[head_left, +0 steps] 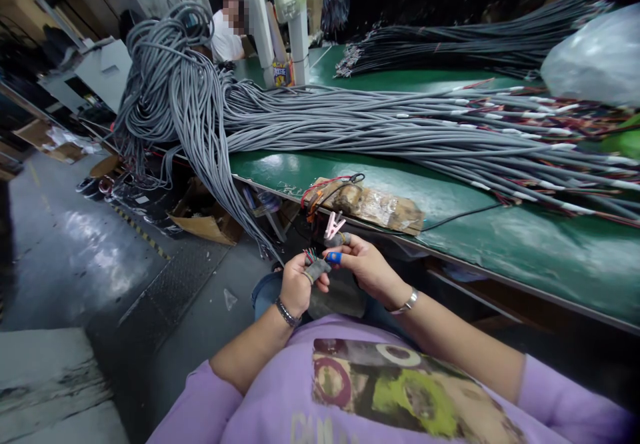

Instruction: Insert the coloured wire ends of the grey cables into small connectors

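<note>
A cable bundle [350, 114] is stretching lengthwise along the workbench [480, 244], its coiled end heaping at the left. Before it, a wooden block [383, 207] is sitting at the near edge; behind, another bundle [460, 47] is lying beside a plastic bag [597, 57].

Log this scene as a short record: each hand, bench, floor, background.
Left hand: holds thin coloured wires
Right hand: fingertips close to the wires; exact grip unclear
Near right fingertips: pink clothespin
Bench: green top, long grey cables, worn wooden block, clear plastic bag
Floor: open cardboard box
Background: person in white
</note>
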Demonstrator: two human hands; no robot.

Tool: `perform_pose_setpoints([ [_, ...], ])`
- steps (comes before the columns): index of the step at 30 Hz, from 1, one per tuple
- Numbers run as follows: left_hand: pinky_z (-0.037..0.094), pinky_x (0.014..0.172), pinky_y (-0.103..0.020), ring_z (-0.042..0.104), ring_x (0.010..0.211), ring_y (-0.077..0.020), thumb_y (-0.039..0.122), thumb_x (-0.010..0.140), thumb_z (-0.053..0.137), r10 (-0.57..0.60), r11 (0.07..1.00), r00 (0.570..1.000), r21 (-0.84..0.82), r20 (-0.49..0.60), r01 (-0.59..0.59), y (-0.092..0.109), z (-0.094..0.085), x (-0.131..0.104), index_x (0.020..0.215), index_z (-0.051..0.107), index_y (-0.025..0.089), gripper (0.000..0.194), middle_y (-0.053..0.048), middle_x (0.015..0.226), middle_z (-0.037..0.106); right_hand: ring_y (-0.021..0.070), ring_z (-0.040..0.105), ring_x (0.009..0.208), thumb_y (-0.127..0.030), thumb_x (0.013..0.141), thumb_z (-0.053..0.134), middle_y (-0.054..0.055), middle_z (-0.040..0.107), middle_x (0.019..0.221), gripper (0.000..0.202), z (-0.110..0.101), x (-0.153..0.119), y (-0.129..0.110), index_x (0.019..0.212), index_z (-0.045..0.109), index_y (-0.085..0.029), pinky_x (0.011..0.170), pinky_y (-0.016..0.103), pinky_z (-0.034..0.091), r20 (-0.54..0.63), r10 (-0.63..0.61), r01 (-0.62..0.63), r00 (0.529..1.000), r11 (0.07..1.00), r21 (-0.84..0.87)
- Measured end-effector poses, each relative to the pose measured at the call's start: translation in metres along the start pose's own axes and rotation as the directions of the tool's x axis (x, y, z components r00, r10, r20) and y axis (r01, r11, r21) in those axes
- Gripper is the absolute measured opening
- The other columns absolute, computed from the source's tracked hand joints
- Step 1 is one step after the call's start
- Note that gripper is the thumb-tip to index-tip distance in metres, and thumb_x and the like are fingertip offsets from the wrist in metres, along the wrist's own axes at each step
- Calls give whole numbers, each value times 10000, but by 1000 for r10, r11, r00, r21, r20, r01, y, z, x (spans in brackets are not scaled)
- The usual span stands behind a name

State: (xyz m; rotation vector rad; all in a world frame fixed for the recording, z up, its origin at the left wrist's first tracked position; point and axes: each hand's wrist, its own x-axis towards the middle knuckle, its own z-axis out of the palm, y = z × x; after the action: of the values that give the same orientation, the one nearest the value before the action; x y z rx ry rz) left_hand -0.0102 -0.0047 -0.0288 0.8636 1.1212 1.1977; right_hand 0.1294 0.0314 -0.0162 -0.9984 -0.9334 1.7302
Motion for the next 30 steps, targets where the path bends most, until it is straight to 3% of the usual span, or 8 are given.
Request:
perform_pose_setpoints([
  [7, 455, 445, -198, 544, 442, -85, 387, 711, 677, 96, 981, 993, 177, -74, -82, 5, 3, -4, 701, 585, 147, 257, 12, 544, 599, 102, 564, 552, -172, 543, 757, -7, 670, 674, 271, 1, 1, 3, 766, 605, -184, 476, 206, 420, -71, 136, -132, 988, 990, 53],
  [14, 439, 418, -193, 541, 444, -89, 352, 706, 682, 62, 995, 997, 76, -37, -59, -4, 1, 4, 725, 598, 144, 226, 15, 548, 598, 56, 524, 549, -142, 565, 748, -40, 629, 691, 229, 1, -2, 5, 748, 616, -182, 503, 172, 405, 14, 104, -104, 994, 957, 269],
  [18, 440, 420, -199, 533, 432, -87, 351, 710, 678, 43, 991, 998, 121, 44, -48, -2, 2, 2, 735, 604, 140, 225, 9, 549, 602, 67, 520, 555, -174, 600, 750, -28, 638, 690, 229, 2, -1, 3, 783, 612, -182, 515, 189, 383, 70, 63, -76, 996, 976, 205],
  [24, 435, 425, -193, 530, 434, -87, 307, 696, 674, 62, 957, 995, 278, 79, -82, 5, 5, -5, 704, 603, 145, 177, 14, 518, 578, 105, 550, 602, -196, 604, 748, -8, 652, 703, 273, 5, -4, 3, 819, 579, -186, 539, 215, 383, -53, -29, 32, 998, 998, 57],
  [30, 411, 385, -192, 499, 385, -83, 355, 682, 683, -24, 977, 995, 214, 99, 2, 4, 2, -4, 697, 585, 144, 232, 23, 479, 562, 141, 595, 680, -306, 701, 713, 1, 646, 766, 244, 0, -5, 2, 872, 575, -201, 643, 277, 469, 149, -134, 152, 980, 981, -118],
])
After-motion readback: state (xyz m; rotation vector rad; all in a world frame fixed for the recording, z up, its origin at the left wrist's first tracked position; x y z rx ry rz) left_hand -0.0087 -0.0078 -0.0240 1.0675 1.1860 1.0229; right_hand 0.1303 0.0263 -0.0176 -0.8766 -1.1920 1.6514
